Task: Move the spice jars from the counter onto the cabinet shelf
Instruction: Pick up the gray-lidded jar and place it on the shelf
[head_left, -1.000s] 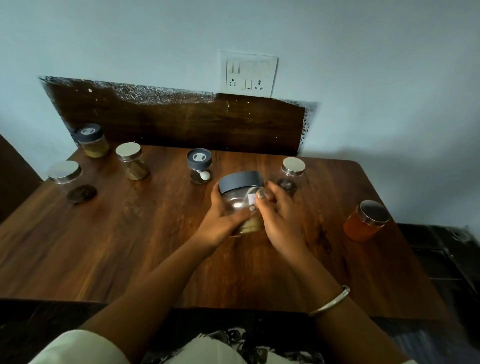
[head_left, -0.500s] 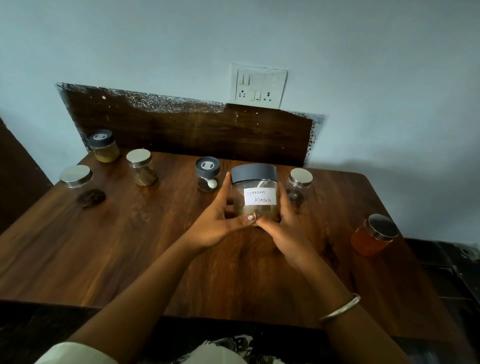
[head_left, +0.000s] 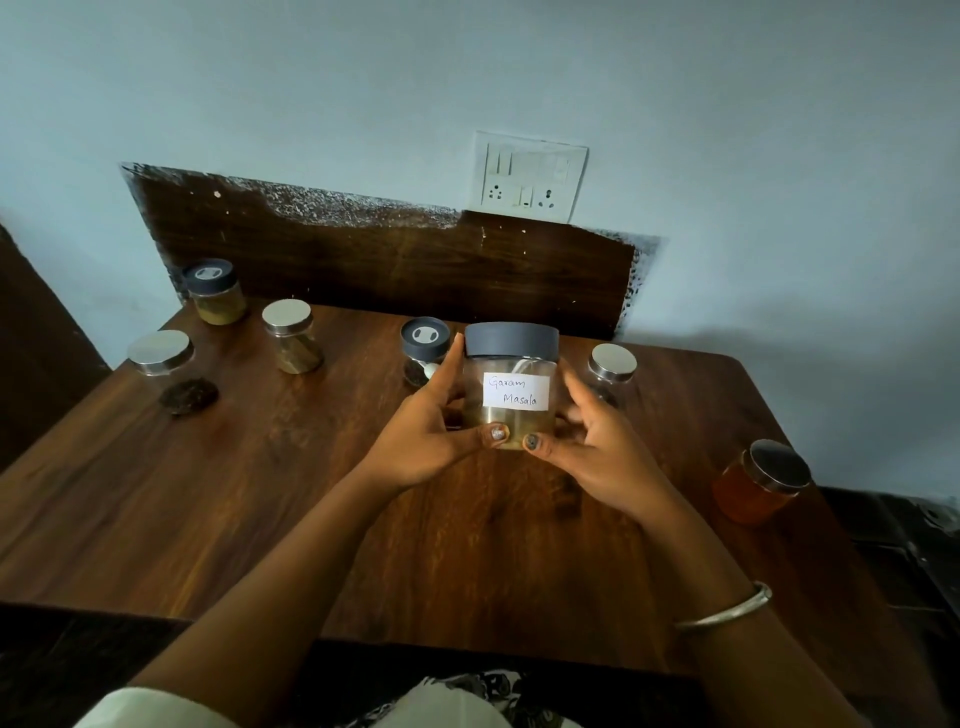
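Observation:
A clear jar with a grey lid and a white label reading "Garam Masala" (head_left: 511, 382) is held upright above the wooden counter (head_left: 260, 493). My left hand (head_left: 426, 431) grips its left side and my right hand (head_left: 597, 447) its right side, both thumbs pressed on the lower front. Other spice jars stand on the counter: a grey-lidded one with yellow powder (head_left: 214, 291), a steel-lidded one (head_left: 292, 336), a steel-lidded one with dark contents (head_left: 169, 369), a small grey-lidded one (head_left: 422, 348) behind my left hand, and a steel-lidded one (head_left: 612, 371) behind my right.
An orange-filled jar (head_left: 761, 480) sits near the counter's right edge. A dark wooden backboard (head_left: 389, 260) rises behind the counter, with a wall socket plate (head_left: 530, 176) above it. No cabinet shelf is in view.
The jar went from tilted and turned away to upright with its label facing me. It now sits a little higher in both hands.

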